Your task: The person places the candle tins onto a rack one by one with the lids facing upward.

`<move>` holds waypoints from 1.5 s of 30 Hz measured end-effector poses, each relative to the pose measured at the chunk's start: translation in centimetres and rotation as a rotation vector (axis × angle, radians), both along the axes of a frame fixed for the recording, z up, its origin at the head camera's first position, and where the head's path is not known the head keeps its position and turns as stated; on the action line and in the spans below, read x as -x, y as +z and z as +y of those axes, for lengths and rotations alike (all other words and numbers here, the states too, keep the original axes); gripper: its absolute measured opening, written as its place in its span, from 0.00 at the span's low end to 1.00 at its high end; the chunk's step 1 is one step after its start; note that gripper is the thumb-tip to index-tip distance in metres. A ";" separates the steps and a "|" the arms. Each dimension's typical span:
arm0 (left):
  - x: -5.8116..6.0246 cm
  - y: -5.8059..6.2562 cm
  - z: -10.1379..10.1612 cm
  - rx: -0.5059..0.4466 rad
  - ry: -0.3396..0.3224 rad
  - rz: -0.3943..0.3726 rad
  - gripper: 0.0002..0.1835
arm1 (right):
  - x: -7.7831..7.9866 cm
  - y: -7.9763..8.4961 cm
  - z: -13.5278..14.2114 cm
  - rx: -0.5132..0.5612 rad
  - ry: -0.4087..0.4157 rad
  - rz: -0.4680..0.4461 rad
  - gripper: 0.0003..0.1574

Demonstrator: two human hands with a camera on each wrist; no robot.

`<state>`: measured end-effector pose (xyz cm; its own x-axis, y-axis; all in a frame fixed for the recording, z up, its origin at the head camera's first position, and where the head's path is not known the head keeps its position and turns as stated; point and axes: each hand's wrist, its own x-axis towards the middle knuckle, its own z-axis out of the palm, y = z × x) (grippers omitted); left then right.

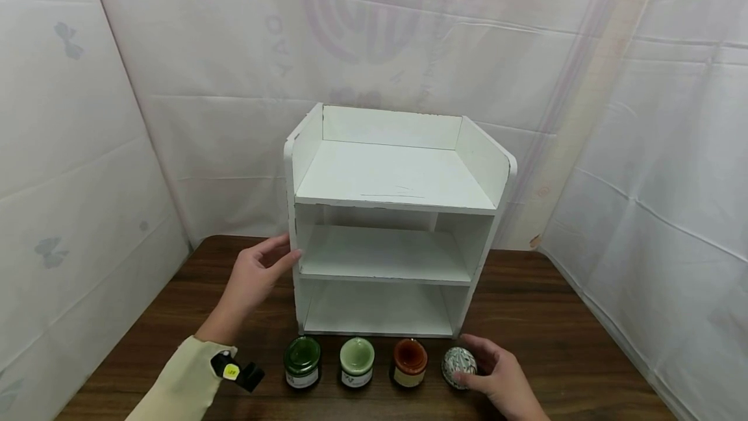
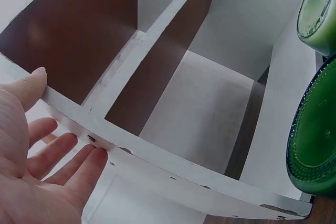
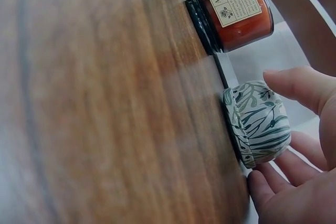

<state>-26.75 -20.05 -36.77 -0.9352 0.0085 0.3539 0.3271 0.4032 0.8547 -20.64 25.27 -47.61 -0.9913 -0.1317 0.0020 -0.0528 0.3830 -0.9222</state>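
Note:
A white wooden shelf unit point(image 1: 382, 278) stands on the table. My left hand point(image 1: 260, 275) grips its left side panel, thumb at the front edge and fingers along the outer face. Before the shelf stand a dark green candle jar point(image 1: 302, 357), a light green candle jar point(image 1: 356, 362) and an orange candle jar point(image 3: 239, 14), black lids down. At the right end of this row is a round tin point(image 3: 260, 124) with a green leaf pattern. My right hand point(image 1: 497, 375) holds that tin between thumb and fingers, low at the tabletop.
The dark wooden table point(image 1: 537, 317) reaches past the shelf on both sides. White cloth point(image 1: 222, 115) hangs behind it and along both sides. A black wrist strap point(image 1: 234, 371) sits on the left sleeve.

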 end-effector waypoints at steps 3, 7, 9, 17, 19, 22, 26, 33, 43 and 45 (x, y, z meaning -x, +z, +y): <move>0.0 0.0 0.0 0.003 -0.004 0.009 0.30 | 0.0 0.0 0.1 -0.022 0.040 0.004 0.45; -0.1 0.0 -0.1 0.002 -0.004 0.010 0.30 | 0.1 -0.1 0.2 -0.038 0.093 0.009 0.46; -0.1 0.0 -0.1 0.002 -0.002 0.007 0.30 | 0.1 0.0 0.2 -0.042 0.111 0.007 0.46; 0.0 -0.1 -0.2 0.007 0.006 0.000 0.30 | 0.0 -0.1 0.3 -0.064 0.158 0.020 0.47; 0.0 -0.1 -0.2 0.007 0.005 0.001 0.30 | 0.1 -0.1 0.3 -0.068 0.163 0.023 0.47; 0.0 -0.1 -0.2 0.000 0.001 0.004 0.30 | 0.2 -0.1 0.2 -0.088 0.160 0.022 0.48; 0.1 -0.2 -0.2 -0.007 -0.005 0.009 0.30 | 0.5 -0.1 0.2 -0.119 0.157 0.023 0.49; 0.0 -0.2 -0.3 -0.003 -0.002 0.005 0.30 | 0.4 -0.1 0.3 -0.105 0.180 0.022 0.49; -0.1 0.2 -0.3 0.014 0.008 -0.018 0.32 | 0.3 0.1 0.2 -0.128 0.167 0.036 0.48; -0.1 0.2 -0.2 0.017 0.006 -0.016 0.31 | 0.2 0.2 0.2 -0.141 0.162 0.041 0.48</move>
